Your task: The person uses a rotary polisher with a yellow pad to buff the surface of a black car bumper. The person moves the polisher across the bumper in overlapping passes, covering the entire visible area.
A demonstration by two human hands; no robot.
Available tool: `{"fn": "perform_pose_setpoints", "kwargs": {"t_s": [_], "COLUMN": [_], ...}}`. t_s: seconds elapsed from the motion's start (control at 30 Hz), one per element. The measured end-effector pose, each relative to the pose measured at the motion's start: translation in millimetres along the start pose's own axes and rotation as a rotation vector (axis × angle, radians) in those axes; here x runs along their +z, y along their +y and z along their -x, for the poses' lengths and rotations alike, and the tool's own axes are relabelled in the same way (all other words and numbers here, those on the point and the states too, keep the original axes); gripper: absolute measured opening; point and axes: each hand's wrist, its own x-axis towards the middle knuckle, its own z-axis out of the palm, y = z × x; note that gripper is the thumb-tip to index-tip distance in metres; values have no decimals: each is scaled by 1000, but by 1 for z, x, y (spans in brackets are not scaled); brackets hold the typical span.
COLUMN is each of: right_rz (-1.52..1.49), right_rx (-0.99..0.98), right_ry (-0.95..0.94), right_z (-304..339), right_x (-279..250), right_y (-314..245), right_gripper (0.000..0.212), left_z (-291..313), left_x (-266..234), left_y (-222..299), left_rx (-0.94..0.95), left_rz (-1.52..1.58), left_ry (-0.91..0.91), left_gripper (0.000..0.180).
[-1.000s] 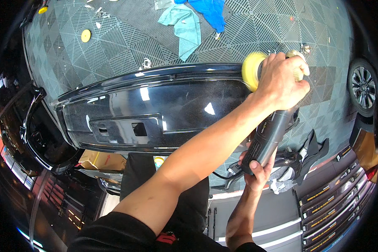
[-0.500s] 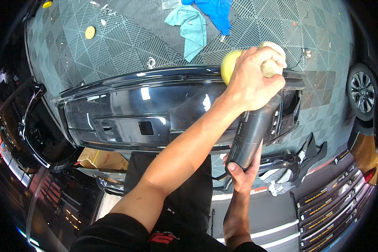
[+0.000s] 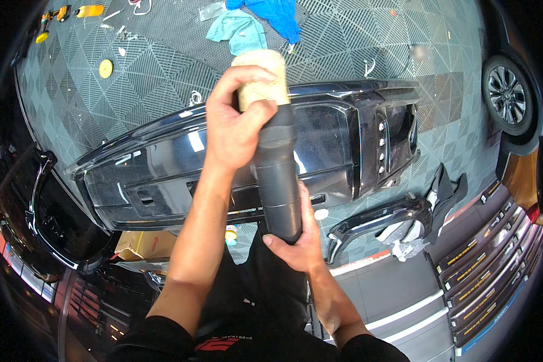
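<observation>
Polisher (image 3: 277,175): long, matte dark-grey cylinder, held between my two hands above the bumper (image 3: 163,175). My left hand (image 3: 238,123) wraps tight around its head end, fingers curled over the top just under the pad (image 3: 260,75). My right hand (image 3: 295,238) grips the tail end from below, thumb across the barrel.

Pad: round, pale yellow, woolly and nubbly, partly hidden by my left fingers.

Bumper: glossy black plastic, long and curved, lying across the floor (image 3: 133,96) beneath the polisher, with bright reflections and rectangular cut-outs.

Floor: grey ribbed tiles in a triangle pattern.

Cloths (image 3: 241,33): soft, teal and blue, crumpled on the floor beyond the bumper.

Trim piece (image 3: 392,217): black, curved, to my right.
</observation>
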Motion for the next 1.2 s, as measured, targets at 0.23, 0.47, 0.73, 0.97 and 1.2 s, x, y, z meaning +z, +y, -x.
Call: {"fn": "perform_pose_setpoints", "kwargs": {"t_s": [0.23, 0.47, 0.73, 0.97, 1.2], "right_rz": [-25, -529, -1361, -1677, -1530], "right_rx": [37, 238, 456, 163, 220], "right_ry": [-131, -402, -791, -845, -927], "right_z": [-1, -36, -91, -111, -107], "right_x": [24, 22, -27, -46, 6], "right_y": [-4, 8, 44, 46, 52], "right_gripper": [112, 118, 103, 104, 98], "left_z": [15, 20, -5, -20, -2], "left_x": [-55, -75, 7, 63, 5], "left_y": [8, 13, -12, -27, -16], "left_rx": [12, -32, 77, 15, 110], "left_rz": [16, 135, 70, 74, -57], "left_ry": [61, 125, -20, -109, -55], "left_gripper": [38, 42, 32, 36, 34]}}
